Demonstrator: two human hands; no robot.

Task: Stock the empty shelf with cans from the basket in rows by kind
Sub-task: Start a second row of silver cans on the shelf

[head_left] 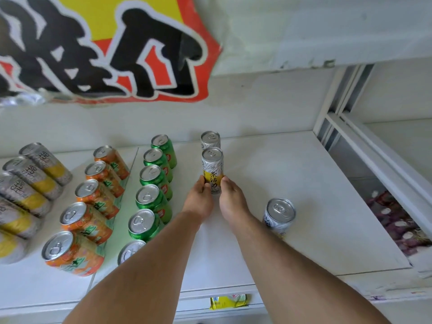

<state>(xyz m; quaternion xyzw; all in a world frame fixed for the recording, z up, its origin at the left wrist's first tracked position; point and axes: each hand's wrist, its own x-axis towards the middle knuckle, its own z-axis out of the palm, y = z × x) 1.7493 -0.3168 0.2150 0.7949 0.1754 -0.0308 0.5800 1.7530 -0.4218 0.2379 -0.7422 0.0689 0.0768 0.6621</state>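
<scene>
Both hands meet on one slim silver-and-yellow can, which stands upright on the white shelf a little above the middle of the view. The left hand presses it from 9 o'clock and the right hand from 3 o'clock, fingers curled close around its lower part, so each hand is holding this can. Directly at its 12 o'clock a second slim can of the same kind stands touching or almost touching it (I cannot tell which), so a new row is starting here.

At 9 o'clock of this row is the row of green cans, then the orange cans, then more silver-and-yellow cans at the far left edge. One loose silver can waits near the right forearm, at 4 o'clock of the held can. The basket is not in view.

In my judgement the risk is in the narrow shape: a slim can tips easily if the hands push it high or let go unevenly, and it may knock the can behind. The right forearm passes just beside the loose can and could sweep it over when pulling back. A crooked start would also bend the whole row.
</scene>
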